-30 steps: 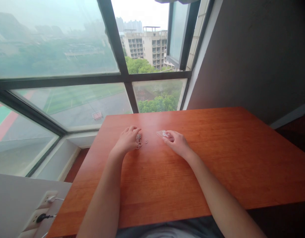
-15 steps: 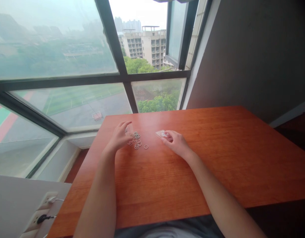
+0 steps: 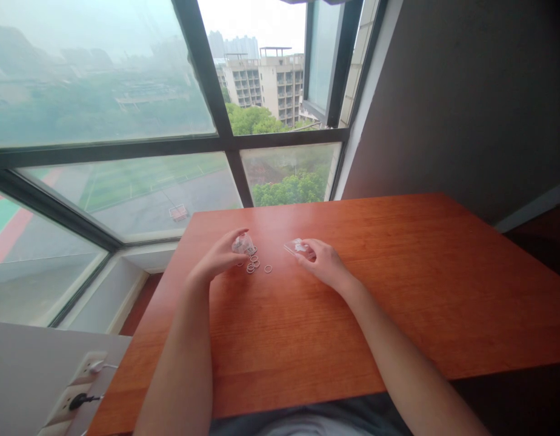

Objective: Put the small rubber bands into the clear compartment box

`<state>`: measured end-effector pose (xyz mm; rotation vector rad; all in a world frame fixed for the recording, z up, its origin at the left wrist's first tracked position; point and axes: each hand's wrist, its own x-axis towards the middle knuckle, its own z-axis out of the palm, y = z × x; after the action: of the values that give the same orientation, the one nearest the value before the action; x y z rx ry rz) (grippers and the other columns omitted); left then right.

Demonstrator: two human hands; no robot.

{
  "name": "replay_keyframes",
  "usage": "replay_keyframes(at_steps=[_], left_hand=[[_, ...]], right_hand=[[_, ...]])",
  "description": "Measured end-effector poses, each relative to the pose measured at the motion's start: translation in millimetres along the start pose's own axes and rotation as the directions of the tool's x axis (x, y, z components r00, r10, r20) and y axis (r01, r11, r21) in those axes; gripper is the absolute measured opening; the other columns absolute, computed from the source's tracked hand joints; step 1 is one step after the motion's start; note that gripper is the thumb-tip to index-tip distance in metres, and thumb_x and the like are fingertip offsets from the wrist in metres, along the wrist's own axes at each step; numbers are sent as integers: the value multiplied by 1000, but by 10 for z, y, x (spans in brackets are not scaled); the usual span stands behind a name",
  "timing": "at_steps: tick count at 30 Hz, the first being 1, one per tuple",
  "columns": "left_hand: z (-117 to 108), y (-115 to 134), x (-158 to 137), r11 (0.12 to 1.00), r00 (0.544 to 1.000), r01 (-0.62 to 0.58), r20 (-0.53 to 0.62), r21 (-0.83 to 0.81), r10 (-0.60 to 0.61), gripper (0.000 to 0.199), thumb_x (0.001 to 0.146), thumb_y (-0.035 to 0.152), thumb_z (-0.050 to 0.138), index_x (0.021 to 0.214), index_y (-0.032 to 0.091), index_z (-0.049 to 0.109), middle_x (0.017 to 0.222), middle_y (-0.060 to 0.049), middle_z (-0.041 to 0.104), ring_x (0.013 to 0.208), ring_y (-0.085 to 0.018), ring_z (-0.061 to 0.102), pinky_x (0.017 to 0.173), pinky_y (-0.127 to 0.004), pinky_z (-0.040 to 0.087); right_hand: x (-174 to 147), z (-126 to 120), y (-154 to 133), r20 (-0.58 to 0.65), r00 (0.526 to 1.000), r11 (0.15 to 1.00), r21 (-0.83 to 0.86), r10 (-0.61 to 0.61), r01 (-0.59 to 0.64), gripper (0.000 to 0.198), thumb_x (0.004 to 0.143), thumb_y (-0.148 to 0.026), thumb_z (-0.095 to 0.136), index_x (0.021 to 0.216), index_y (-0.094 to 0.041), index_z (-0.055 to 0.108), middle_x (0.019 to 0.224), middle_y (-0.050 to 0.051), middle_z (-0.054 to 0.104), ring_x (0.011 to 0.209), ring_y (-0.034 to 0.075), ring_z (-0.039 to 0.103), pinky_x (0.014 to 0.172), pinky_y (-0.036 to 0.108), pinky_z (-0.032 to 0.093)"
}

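Several small metal rings [image 3: 251,265] lie in a loose cluster on the table, and a single ring [image 3: 268,269] lies a little to their right. My left hand [image 3: 220,254] curls its thumb and fingers around a small clear plastic container [image 3: 242,243], which covers part of the cluster. Whether rings are inside it I cannot tell. Further right, my right hand [image 3: 323,260] grips a flat, clear plastic piece with a whitish patch [image 3: 298,245] between thumb and fingers, close to the tabletop.
The reddish-brown wooden table [image 3: 334,333] stretches to the right. Dark-framed windows [image 3: 234,142] rise behind its far edge, and a grey wall [image 3: 466,103] stands at right. A socket with a black plug [image 3: 80,399] sits low on the left.
My left hand has shifted slightly right and the clear container now overlaps the far part of the ring cluster. In my right hand, the flat clear piece has tilted slightly.
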<state>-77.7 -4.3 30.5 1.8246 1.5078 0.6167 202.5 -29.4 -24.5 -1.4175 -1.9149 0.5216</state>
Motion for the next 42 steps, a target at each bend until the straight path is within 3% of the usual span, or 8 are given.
replay_keyframes(at_steps=[5,11,17,24,29,34,38,42], left_hand=[[25,-21,50,999,978,-47,-202,19,50,77,67,38,71,136,18,43,132,-14,49,124,-30,46,106,-45,37],[124,113,38,974,993,-117,14,-196,121,79,70,38,72,139,23,37,128,-11,51,117,-25,52,94,-38,48],[243,142,31,961,960,-274,69,24,272,73,68,28,72,135,29,44,128,-7,46,116,-25,51,92,-37,50],[382,-93,266,956,910,-259,-297,139,290,68,65,36,76,127,23,51,123,-8,49,100,-21,56,87,-37,52],[602,-206,392,974,909,-225,-364,-26,201,76,65,32,76,133,23,43,125,-11,44,99,-21,59,81,-35,54],[612,-126,335,939,888,-153,-375,308,267,73,72,37,71,136,21,40,126,-13,50,118,-29,50,98,-44,44],[560,-96,300,890,900,-65,-359,452,248,60,78,41,63,130,19,47,127,-14,54,119,-31,50,99,-45,42],[530,-134,308,867,906,-16,-360,499,224,49,79,36,59,125,18,52,126,-13,56,117,-30,51,99,-43,42]], right_hand=[[5,-3,-6,7,1000,1000,9,-7,7,36,79,-39,62,108,-18,63,106,7,67,91,19,63,77,27,50],[8,-19,-35,13,1000,1000,-2,-6,6,36,79,-40,61,108,-18,63,106,8,67,91,19,63,77,27,50],[5,-27,-35,25,1000,1000,-25,-18,19,38,80,-40,60,110,-17,63,108,8,67,93,19,63,79,27,49],[5,7,-65,-1,1000,1000,-7,16,-16,37,79,-39,61,110,-18,63,106,7,68,90,18,64,79,27,49],[0,-21,-113,29,987,981,109,160,-162,34,85,-48,53,100,-21,66,90,5,71,76,16,67,66,22,50],[13,-75,-122,129,922,865,318,366,-388,57,90,-65,29,89,-19,63,63,1,66,48,13,64,46,19,46],[53,-58,-72,138,882,755,469,450,-458,57,88,-68,34,91,-17,60,72,4,68,50,14,66,43,20,49],[78,-29,-35,182,833,552,673,523,-493,54,87,-66,39,97,-16,57,85,8,68,58,16,69,53,27,58]])
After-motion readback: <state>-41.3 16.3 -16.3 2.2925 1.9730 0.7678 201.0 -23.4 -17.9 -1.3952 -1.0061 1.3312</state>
